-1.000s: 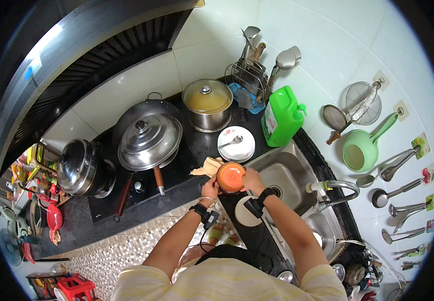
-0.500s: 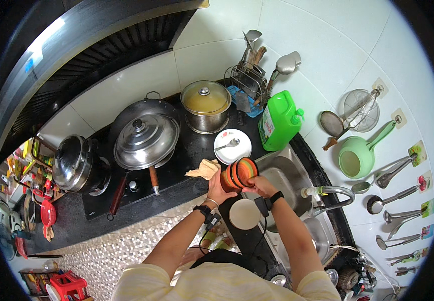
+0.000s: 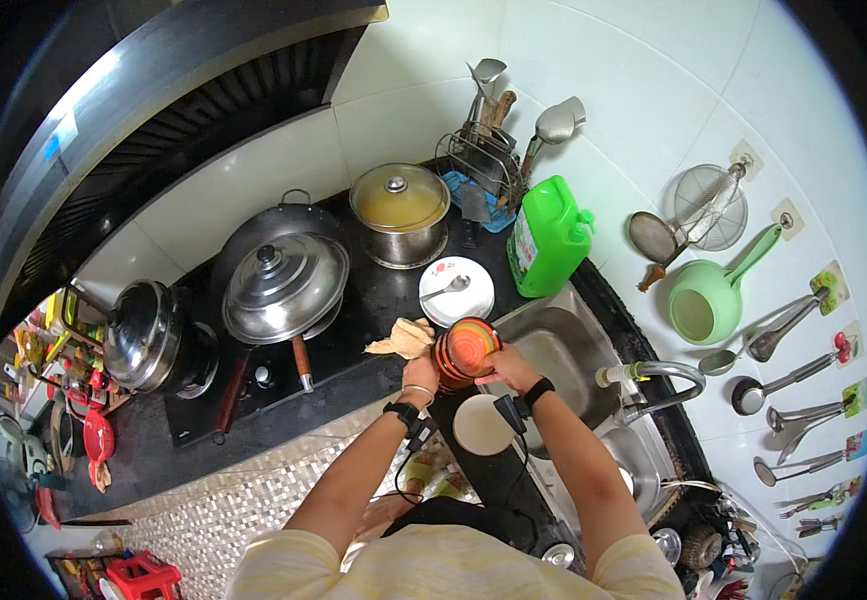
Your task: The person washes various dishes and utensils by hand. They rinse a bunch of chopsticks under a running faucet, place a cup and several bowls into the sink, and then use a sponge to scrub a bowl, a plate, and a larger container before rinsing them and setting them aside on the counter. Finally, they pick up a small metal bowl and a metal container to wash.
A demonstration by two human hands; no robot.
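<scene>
Two bare hands on nested orange bowls [image 3: 470,345], exact count unclear. Bowls sit between the hands, tilted, top opening visible. Left hand [image 3: 420,375] gripping their left side, fingers partly hidden; right hand [image 3: 512,368] gripping right side near rim. Crumpled tan cloth [image 3: 406,339] just beyond left hand. White plates [image 3: 465,308] with spoon [image 3: 459,284] on top, farther out past both hands. Sink [image 3: 608,352] right of right hand. Cream round dish [image 3: 484,427] closer to body, between wrists.
</scene>
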